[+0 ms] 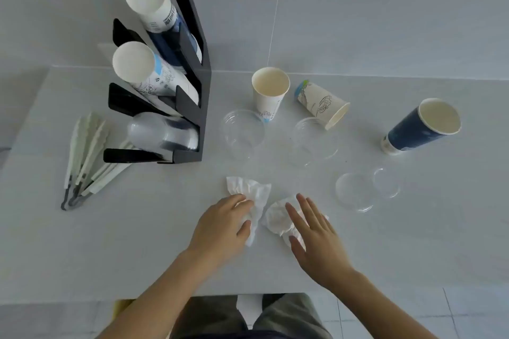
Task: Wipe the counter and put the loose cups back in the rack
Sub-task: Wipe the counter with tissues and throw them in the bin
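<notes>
Two crumpled white paper towels lie near the counter's front. My left hand (223, 224) grips the left towel (254, 190), fingers curled into it. My right hand (314, 237) rests flat with straight fingers on the right towel (276, 217). A black cup rack (192, 107) stands at the left with stacks of paper cups and clear cups in its slots. Loose on the counter are an upright white paper cup (268, 92), a white paper cup on its side (321, 103), a dark blue paper cup (421, 126) and two clear plastic cups (242, 132) (314, 140).
Two clear lids (355, 191) (387, 183) lie right of my hands. A bundle of wrapped straws (85, 157) lies left of the rack. The grey counter (137, 242) meets a tiled wall behind; its front edge runs just below my forearms.
</notes>
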